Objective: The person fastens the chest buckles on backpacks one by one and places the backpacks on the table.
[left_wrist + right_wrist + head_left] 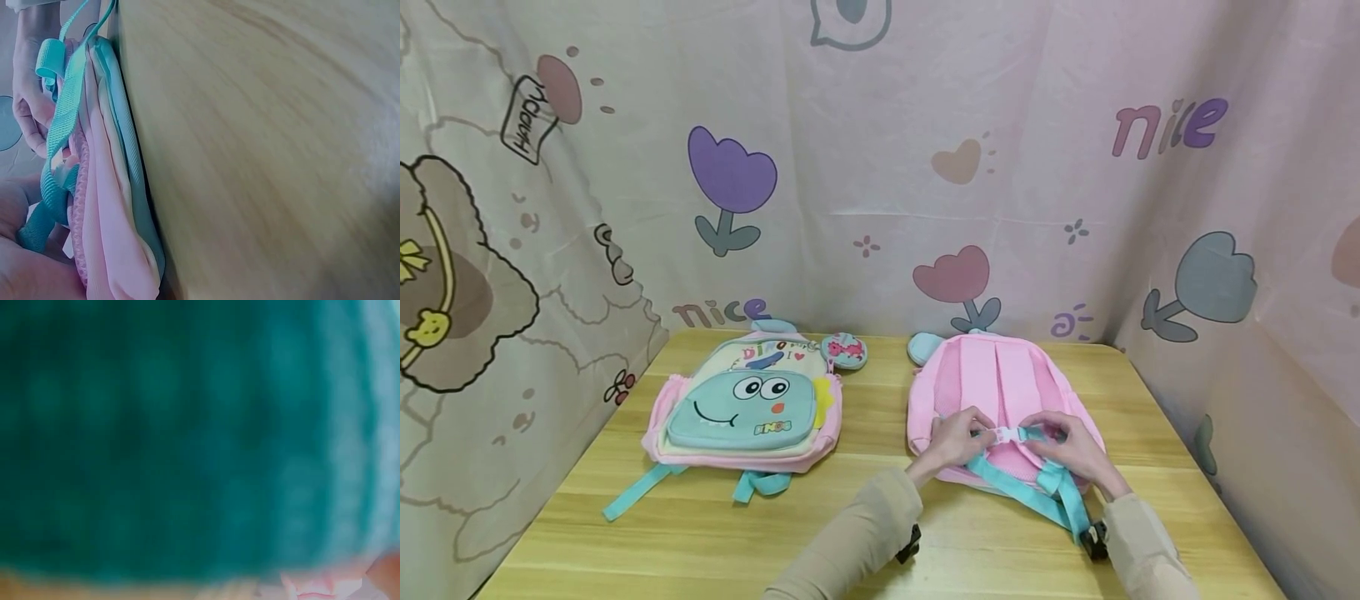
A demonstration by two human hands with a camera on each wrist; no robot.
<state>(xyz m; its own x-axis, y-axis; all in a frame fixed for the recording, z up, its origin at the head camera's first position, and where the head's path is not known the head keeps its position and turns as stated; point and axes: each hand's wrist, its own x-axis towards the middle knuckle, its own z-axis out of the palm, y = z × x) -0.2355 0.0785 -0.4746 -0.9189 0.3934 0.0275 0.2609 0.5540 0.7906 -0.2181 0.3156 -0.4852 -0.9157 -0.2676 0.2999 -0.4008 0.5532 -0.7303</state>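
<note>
Backdrop, pale printed fabric [865, 167]: hung behind the pink padded-cloth backpack [1015, 375], which serves as landmark.

Table, yellow wood-grain top [685, 550]: extended beneath and in front of the pink backpack.

Pink backpack: laid with its shoulder-strap side uppermost. Under uneven pulling, the soft body could be dragged or skewed.

Second backpack, cream, pink and teal cloth with a smiling face [741, 417]: placed left of the pink backpack, well apart, face side up.

Straps, flat teal woven webbing [1022, 494]: looped over the front edge of the pink backpack. A snag could be caused by the loop lying against the black wrist device [1093, 542]; the right wrist view is nearly filled by blurred teal webbing.

Left hand [957, 437]: fingers bent, nearly closed; the buckle's left end is pinched.

Right hand [1071, 450]: thumb and fingers curled, little gap left; the short webbing at the buckle's right is gripped.

Buckle, small white plastic [1006, 434]: held across the middle of the pink backpack. Whether it is fully latched cannot be told; if misaligned, the halves could slip apart.
</note>
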